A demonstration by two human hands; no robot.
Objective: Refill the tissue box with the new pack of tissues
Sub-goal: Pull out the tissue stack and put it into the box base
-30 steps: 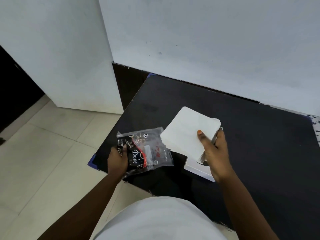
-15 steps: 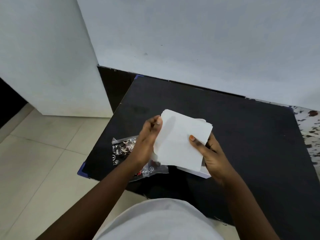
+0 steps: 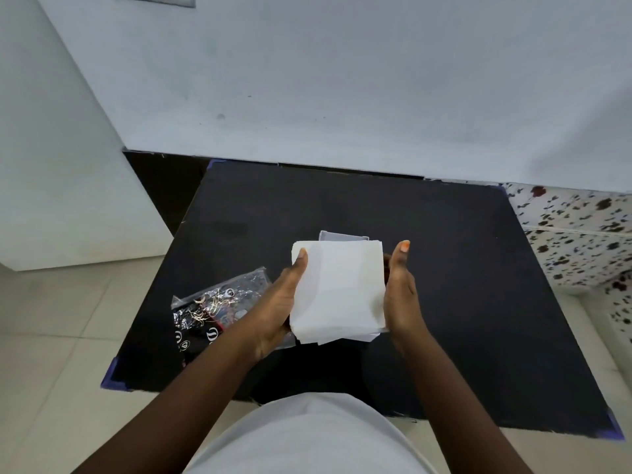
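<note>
A white stack of tissues is held between both hands above the middle of the black table. My left hand presses its left side, thumb on top. My right hand presses its right side. Under the stack, the white tissue box shows only its far rim and a bit of its near right corner. The clear plastic wrapper with black and red print lies flat on the table, left of my left hand.
A white wall runs behind the table, and a white cabinet side stands at the left. Beige floor tiles lie left of the table. A speckled surface sits at the right.
My left hand left the wrapper on the table and came onto the stack's left side. The stack turned square and now sits directly over the box, held from both sides.
</note>
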